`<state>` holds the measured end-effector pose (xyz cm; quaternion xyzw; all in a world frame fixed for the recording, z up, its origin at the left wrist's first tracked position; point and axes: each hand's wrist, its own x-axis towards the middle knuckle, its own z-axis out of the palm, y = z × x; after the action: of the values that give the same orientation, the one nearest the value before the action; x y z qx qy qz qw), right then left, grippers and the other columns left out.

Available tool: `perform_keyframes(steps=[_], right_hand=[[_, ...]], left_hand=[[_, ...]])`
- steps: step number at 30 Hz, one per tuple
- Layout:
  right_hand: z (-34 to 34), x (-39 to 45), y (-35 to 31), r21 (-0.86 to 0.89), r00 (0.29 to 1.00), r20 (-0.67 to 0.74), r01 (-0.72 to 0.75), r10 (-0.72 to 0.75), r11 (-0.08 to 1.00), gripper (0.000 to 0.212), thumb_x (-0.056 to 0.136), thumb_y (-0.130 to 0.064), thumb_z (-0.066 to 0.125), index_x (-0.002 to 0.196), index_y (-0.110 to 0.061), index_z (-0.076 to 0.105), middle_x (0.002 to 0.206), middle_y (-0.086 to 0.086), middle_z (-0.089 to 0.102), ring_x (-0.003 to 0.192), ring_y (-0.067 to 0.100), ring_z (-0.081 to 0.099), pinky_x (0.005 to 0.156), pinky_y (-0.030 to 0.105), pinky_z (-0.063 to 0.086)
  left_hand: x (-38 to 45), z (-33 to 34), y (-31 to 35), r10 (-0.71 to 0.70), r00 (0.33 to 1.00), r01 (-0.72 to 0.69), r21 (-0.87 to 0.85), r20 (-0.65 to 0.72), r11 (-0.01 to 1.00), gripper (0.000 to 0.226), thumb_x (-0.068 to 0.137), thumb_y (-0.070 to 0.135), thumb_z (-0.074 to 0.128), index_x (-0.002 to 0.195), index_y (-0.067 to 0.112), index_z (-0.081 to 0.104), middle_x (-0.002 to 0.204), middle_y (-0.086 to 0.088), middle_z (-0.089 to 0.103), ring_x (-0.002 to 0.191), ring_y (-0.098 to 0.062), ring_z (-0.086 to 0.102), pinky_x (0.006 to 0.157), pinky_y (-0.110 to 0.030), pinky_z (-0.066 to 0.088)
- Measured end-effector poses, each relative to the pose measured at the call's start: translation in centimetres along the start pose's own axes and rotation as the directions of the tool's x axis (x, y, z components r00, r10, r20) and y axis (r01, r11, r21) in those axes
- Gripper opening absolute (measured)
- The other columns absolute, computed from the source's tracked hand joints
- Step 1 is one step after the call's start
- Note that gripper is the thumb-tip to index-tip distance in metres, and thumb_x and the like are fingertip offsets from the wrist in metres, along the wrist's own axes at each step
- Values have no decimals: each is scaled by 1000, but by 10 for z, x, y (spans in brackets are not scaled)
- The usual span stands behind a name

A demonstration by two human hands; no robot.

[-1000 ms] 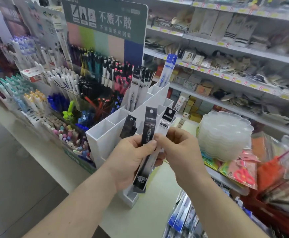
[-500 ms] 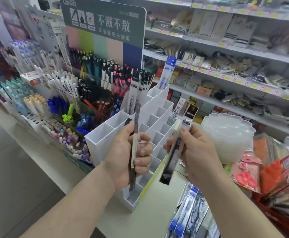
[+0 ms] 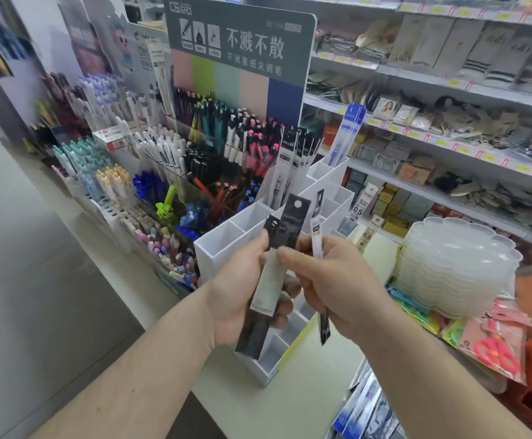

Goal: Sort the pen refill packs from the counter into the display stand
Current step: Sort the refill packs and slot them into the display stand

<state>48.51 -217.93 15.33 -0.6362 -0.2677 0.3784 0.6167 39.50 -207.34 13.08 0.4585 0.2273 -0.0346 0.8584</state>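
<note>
My left hand [image 3: 242, 289] grips black refill packs [image 3: 266, 289] upright in front of the white display stand [image 3: 223, 245]. My right hand [image 3: 337, 286] holds a narrow clear-and-black refill pack [image 3: 317, 236] and its thumb and forefinger touch the top of the left hand's packs. Both hands meet just above the stand's front compartments. Black-and-white refill packs [image 3: 293, 166] stand in a rear compartment, and a blue pack [image 3: 347, 134] stands in the back corner one. More blue refill packs [image 3: 363, 410] lie on the counter at the lower right.
A tiered pen display [image 3: 169, 172] with a green sign [image 3: 239, 39] stands left of the stand. A stack of clear plastic trays [image 3: 454, 264] sits to the right, with packaged scissors [image 3: 492, 350] in front. Store shelves [image 3: 448, 90] fill the background. The pale counter [image 3: 290, 400] runs below.
My hands, apart half a second ago, have come back together. The right hand now touches the packs in the left hand while keeping its own narrow pack.
</note>
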Motion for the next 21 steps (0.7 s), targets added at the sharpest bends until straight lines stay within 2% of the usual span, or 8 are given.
perform_keyframes(steps=[2,4,6,8,10,15,19,21], right_hand=[[-2,5,0,33,995,-98,32,-29,999,18,94,-7,64,76,-4,62,48,2,48,36,11,34,36,21,23],[-5,12,2,56,972,-225,83,-69,995,24,92,-7,66,70,-8,60,52,6,53,37,15,34,37,22,24],[-3,16,4,25,948,-300,123,-110,992,25,91,-8,67,68,-7,59,57,10,59,37,17,40,37,21,28],[2,20,7,-57,931,-331,143,-153,988,24,90,-8,67,68,-4,61,60,12,63,37,17,45,37,20,32],[9,24,12,-134,922,-342,142,-181,981,22,90,-11,68,71,-1,63,63,11,67,38,17,49,38,20,36],[28,42,34,-334,941,-295,58,-163,941,21,88,-15,69,70,-7,62,62,7,69,40,16,57,46,34,50],[36,45,49,-508,959,-238,10,-151,861,22,86,-22,68,71,-7,62,62,7,69,44,18,64,53,32,53],[34,45,52,-538,964,-238,-33,-114,842,22,84,-25,69,72,-9,63,61,5,69,45,20,65,54,35,55]], left_hand=[[-8,-6,2,170,978,-154,128,-123,980,69,100,60,20,117,7,60,90,-15,66,77,-27,61,75,-41,52],[-19,-14,8,355,901,-303,224,-248,926,59,103,49,19,116,9,60,107,-16,71,99,-28,66,95,-43,49],[-29,-25,15,524,786,-450,276,-329,849,47,106,40,25,110,11,61,107,-12,73,105,-27,67,93,-41,52],[-38,-33,20,628,686,-553,296,-368,779,37,103,36,33,105,12,61,101,-9,73,98,-25,69,79,-37,56],[-42,-38,21,669,630,-588,320,-394,743,33,103,28,32,101,12,61,94,-7,73,88,-22,69,66,-33,56],[-44,-36,19,673,621,-581,340,-403,740,33,105,18,31,94,13,62,88,-5,72,84,-21,67,62,-34,52],[-40,-34,14,675,659,-549,403,-330,732,27,90,31,43,97,14,63,91,-2,73,87,-19,68,68,-36,55],[-40,-32,14,669,678,-523,440,-305,730,20,95,26,47,98,15,64,93,-2,73,90,-19,68,69,-36,56]])
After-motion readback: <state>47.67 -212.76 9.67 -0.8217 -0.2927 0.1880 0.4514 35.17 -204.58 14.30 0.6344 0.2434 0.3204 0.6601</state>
